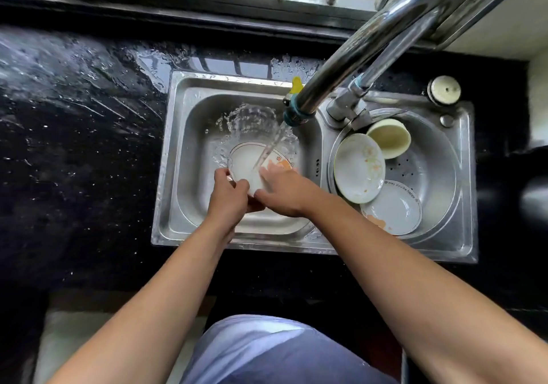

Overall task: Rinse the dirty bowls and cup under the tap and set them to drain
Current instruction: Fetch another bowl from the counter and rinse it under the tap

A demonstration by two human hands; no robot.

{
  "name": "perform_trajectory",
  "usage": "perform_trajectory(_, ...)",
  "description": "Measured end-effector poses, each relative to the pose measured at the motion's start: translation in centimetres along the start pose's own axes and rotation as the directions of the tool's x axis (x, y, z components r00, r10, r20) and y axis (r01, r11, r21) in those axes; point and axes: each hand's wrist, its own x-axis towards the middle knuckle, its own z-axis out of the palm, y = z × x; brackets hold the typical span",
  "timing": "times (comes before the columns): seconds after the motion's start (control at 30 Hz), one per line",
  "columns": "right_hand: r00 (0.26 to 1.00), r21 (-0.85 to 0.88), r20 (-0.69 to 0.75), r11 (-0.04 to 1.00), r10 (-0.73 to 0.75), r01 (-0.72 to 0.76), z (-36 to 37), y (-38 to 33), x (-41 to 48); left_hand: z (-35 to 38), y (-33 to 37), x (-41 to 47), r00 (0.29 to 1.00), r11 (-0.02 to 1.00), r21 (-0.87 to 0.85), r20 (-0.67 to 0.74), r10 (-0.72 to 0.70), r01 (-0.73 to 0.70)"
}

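Note:
A white bowl (247, 161) with an orange pattern is held in the left sink basin (189, 134) under running water from the tap (299, 111). My left hand (229, 195) grips the bowl's near rim. My right hand (284, 191) lies with straight fingers inside the bowl, touching its inner wall. In the right basin (439, 158) lean two dirty white bowls, one stained bowl (357, 168) upright on edge and a lettered bowl (394, 210) with orange residue lower down. A cream cup (390, 137) lies tilted behind them.
Water splashes up at the back of the left basin. The black countertop (77, 134) around the sink is wet. The tap's long chrome spout (385, 36) crosses above the right basin. A round white stopper (444, 90) sits at the sink's back right corner.

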Motion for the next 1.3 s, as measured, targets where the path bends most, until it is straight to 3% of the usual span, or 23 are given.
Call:
perform_trajectory(0.13,0.985,0.263,-0.017,0.949,-0.174,0.173,0.3,-1.2,0.9,-0.7,1.3,0.3,0.998,0.998,-0.056,-0.052,-0.028,0.025)
perform_trajectory(0.23,0.962,0.169,-0.111,0.950,-0.248,0.264,2.0,-0.5,0.3,-1.0,1.7,0.3,0.998,0.999,-0.011,-0.062,-0.031,0.030)
perform_trajectory(0.3,0.963,0.221,-0.222,0.954,-0.151,0.200,2.8,-0.2,0.8,-0.9,1.2,-0.2,0.999,0.999,-0.024,-0.015,-0.031,0.030)
perform_trajectory(0.37,0.960,0.496,-0.271,0.865,0.074,0.074,2.8,-0.1,1.2,-0.9,0.2,-1.0,0.998,1.000,-0.027,0.061,-0.004,0.005)
perform_trajectory(0.43,0.948,0.811,-0.193,0.585,0.254,0.008,3.0,-0.6,1.4,-1.2,-1.1,-1.8,0.999,1.000,0.017,0.051,-0.005,0.004)
perform_trajectory(0.53,0.907,0.999,-0.046,0.025,0.419,0.039,3.8,-2.8,2.1,-1.6,-3.2,-2.3,0.983,0.982,0.068,-0.072,-0.171,0.175)
perform_trajectory(0.57,0.899,0.980,0.027,-0.190,0.437,0.063,3.9,-3.6,2.3,-1.7,-3.5,-2.6,0.967,0.970,0.019,-0.076,-0.242,0.244)
perform_trajectory(0.63,0.890,0.846,0.173,-0.526,0.423,0.086,4.0,-4.8,2.7,-1.9,-3.0,-2.6,0.942,0.908,-0.256,0.055,-0.330,0.333)
perform_trajectory(0.7,0.894,0.730,0.265,-0.681,0.361,0.059,4.5,-5.5,2.8,-2.4,-1.9,-2.0,0.944,0.768,-0.549,0.211,-0.256,0.331)
perform_trajectory(0.73,0.903,0.718,0.282,-0.695,0.324,0.025,4.6,-5.7,2.6,-2.7,-1.3,-1.4,0.952,0.717,-0.626,0.215,-0.219,0.307)
perform_trajectory(0.8,0.916,0.732,0.301,-0.680,0.266,-0.043,4.9,-5.3,1.8,-2.9,0.0,-0.3,0.974,0.720,-0.656,0.140,-0.180,0.227)
perform_trajectory(0.87,0.906,0.824,0.332,-0.548,0.262,-0.143,4.3,-3.7,1.3,-2.6,0.9,0.4,0.988,0.788,-0.596,0.084,-0.128,0.153)
perform_trajectory(0.93,0.881,0.914,0.333,-0.347,0.337,-0.212,2.7,-1.1,0.7,-2.1,1.7,0.5,0.998,0.887,-0.457,0.031,-0.059,0.066)
perform_trajectory(1.03,0.783,0.966,0.195,-0.252,0.591,-0.051,-1.0,4.9,-0.4,-1.1,3.2,0.4,0.993,0.993,-0.027,-0.033,0.111,-0.112)
perform_trajectory(1.1,0.679,0.971,0.118,-0.226,0.724,0.073,-3.9,9.1,-1.1,-0.6,4.0,-0.1,0.961,0.901,0.336,0.056,0.271,-0.274)
perform_trajectory(1.17,0.606,0.982,0.075,-0.165,0.792,0.095,-6.9,11.5,-1.5,-0.5,4.2,-0.7,0.902,0.688,0.593,0.185,0.390,-0.419)
perform_trajectory(1.23,0.592,0.991,0.033,-0.105,0.805,0.088,-9.4,12.6,-1.3,-0.3,4.0,-1.2,0.817,0.513,0.663,0.286,0.501,-0.546)
perform_trajectory(1.3,0.575,0.995,0.005,-0.062,0.818,0.080,-11.5,12.9,-0.6,-0.3,3.7,-1.6,0.758,0.428,0.663,0.344,0.554,-0.614)
